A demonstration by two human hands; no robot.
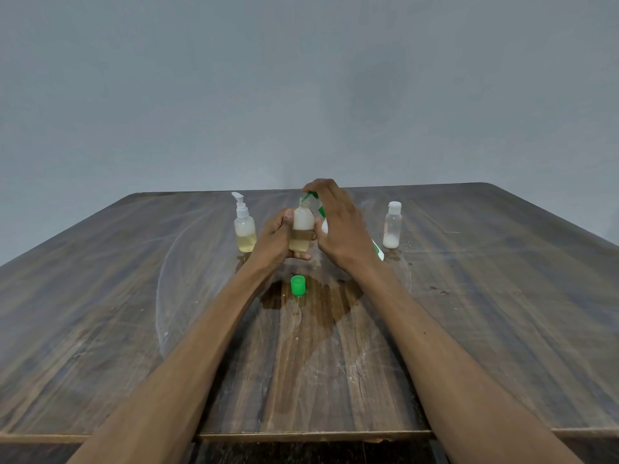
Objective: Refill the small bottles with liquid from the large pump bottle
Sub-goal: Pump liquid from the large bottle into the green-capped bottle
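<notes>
Two bare forearms reach from the near edge across a wooden table (134, 329), whose middle carries a dark wet patch (321, 296). The right hand (341, 226) curls round a large white-and-green pump bottle (377, 251), tilted, its green nozzle (310, 196) just above the open neck of a small bottle (303, 229). The left hand (273, 241) grips that small bottle upright, thumb and fingers wrapped round its body; yellowish liquid fills its lower part. Left of the hands stands a small pump bottle (244, 229); right of them, a capped small bottle (392, 226). A loose green cap (297, 285) lies nearer.
</notes>
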